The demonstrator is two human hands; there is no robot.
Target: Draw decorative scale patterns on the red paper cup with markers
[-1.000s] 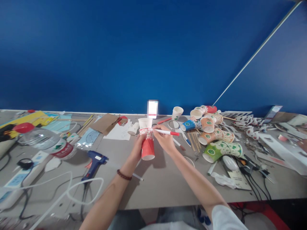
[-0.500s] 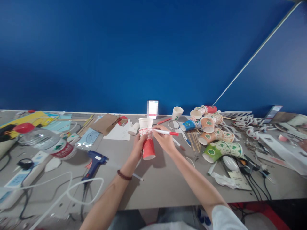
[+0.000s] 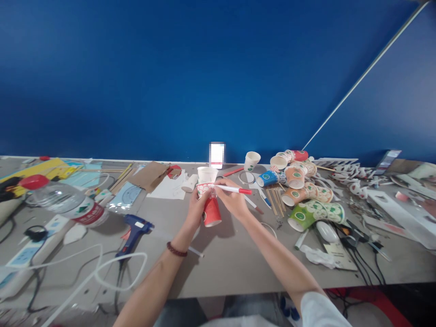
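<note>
My left hand [image 3: 197, 205] is wrapped round a red and white patterned stack of paper cups [image 3: 212, 212], held tilted over the grey table. A white cup [image 3: 207, 174] forms the upper end of this stack. In my right hand [image 3: 232, 200] is a white marker with a red end [image 3: 235, 188], its tip side against the patterned part of the cups. The fingers of both hands nearly meet there, and the marker's tip is too small to make out.
To the right lie several coloured cups [image 3: 302, 217] and wooden sticks [image 3: 275, 202]. A blue glue gun [image 3: 134, 234], a bottle [image 3: 73, 206] and a power strip [image 3: 34, 254] are on the left. Behind the cups stands a lit phone [image 3: 217, 155].
The cup stack has turned slightly in my left hand. My right hand and the marker have shifted a little to the left and down.
</note>
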